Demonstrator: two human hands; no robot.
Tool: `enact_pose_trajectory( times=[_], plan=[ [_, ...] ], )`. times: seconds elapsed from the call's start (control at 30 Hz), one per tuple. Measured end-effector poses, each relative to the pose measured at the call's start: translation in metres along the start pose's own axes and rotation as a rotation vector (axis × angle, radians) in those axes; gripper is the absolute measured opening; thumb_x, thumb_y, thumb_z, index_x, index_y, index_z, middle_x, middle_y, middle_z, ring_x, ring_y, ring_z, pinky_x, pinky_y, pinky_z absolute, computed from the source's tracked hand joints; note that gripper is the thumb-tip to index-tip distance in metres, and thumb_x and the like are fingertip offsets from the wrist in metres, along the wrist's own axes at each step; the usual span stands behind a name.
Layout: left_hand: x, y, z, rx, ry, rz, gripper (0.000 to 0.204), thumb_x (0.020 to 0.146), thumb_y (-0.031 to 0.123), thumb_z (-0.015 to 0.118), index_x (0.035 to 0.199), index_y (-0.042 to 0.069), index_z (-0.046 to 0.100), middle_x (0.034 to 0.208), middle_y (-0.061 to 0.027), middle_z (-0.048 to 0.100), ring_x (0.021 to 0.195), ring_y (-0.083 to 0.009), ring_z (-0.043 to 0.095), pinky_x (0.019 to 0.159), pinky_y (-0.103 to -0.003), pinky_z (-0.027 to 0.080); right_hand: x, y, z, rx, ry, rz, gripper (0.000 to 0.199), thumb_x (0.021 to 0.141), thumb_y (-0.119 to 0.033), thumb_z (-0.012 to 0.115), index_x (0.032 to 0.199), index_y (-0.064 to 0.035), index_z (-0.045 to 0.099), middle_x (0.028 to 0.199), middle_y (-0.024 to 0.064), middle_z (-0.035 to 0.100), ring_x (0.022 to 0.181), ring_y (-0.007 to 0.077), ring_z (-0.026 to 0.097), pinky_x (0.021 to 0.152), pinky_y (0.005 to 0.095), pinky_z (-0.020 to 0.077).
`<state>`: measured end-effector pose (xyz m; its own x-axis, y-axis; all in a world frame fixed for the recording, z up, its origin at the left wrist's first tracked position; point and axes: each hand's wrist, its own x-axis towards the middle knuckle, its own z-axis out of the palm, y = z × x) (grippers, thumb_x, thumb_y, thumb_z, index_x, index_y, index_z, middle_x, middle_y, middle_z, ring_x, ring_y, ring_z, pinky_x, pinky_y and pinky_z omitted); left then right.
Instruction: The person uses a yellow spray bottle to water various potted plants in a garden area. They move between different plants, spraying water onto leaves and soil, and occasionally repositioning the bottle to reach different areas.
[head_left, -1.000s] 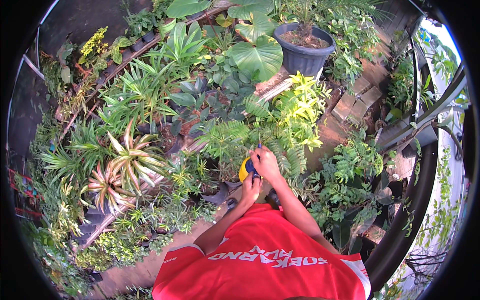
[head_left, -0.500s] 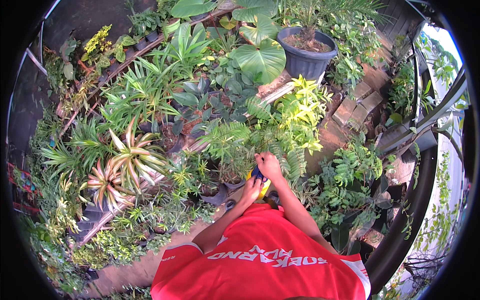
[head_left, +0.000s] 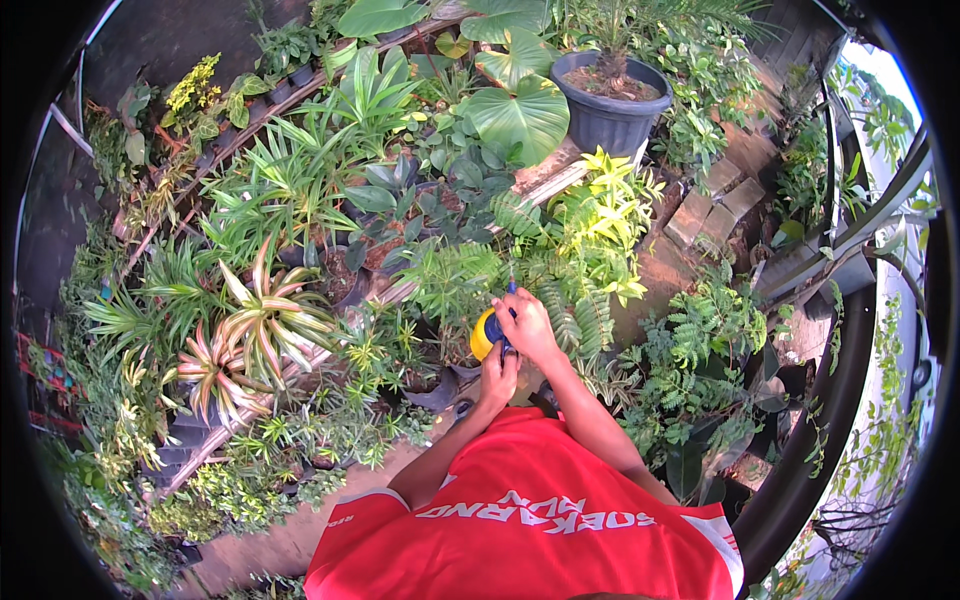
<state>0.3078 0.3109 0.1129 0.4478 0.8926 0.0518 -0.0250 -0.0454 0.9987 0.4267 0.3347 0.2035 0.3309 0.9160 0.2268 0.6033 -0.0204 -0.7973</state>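
In front of my red shirt, both hands are closed around what looks like a spray bottle (head_left: 480, 340), with a rounded yellow body and dark blue upper parts. It is tilted, its yellow side toward the left. My right hand (head_left: 532, 328) grips the blue part, and a thin blue tip sticks out beyond its fingers. My left hand (head_left: 496, 380) is closed on the bottle's lower part, nearer my body. My fingers hide much of it. Just beyond the hands are the green fern-like leaves (head_left: 455, 275) of a plant.
A large dark grey pot (head_left: 615, 120) holding a palm-like plant stands at the far side. Striped pink-and-cream plants (head_left: 262, 318) grow to the left. Paving bricks (head_left: 705, 218) lie at the right, near a dark curved rail (head_left: 810, 450). A leafy shrub (head_left: 690, 350) crowds my right side.
Both hands have turned the bottle and shifted it slightly up and left. Its yellow body now shows left of my hands, and the thin blue tip has come into view.
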Motion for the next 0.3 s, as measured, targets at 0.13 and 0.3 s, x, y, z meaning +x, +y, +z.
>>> enact_pose_trajectory(
  times=[0.13,0.3],
  plan=[
    [-0.005,0.003,0.0,-0.034,-0.002,-0.147,0.02,0.095,0.015,0.044,0.083,0.001,0.053,0.064,-0.0007,0.051,0.056,-0.0102,0.047,0.051,-0.029,0.038,-0.001,0.02,0.017,-0.046,0.015,0.062,0.027,0.089,-0.024,0.06,0.078,-0.0003,0.064,0.084,0.0253,0.06,0.077,0.0431,0.061,0.069,0.0492,0.0497],
    [-0.012,-0.001,0.0,-0.11,0.024,-0.271,0.021,0.096,0.016,0.044,0.089,0.001,0.057,0.064,0.0008,0.051,0.056,-0.0081,0.047,0.05,-0.026,0.038,-0.002,0.027,0.022,-0.066,-0.087,0.171,0.029,0.088,-0.029,0.061,0.08,-0.0011,0.065,0.093,0.0288,0.06,0.082,0.0451,0.062,0.075,0.0487,0.0514]
  ],
)
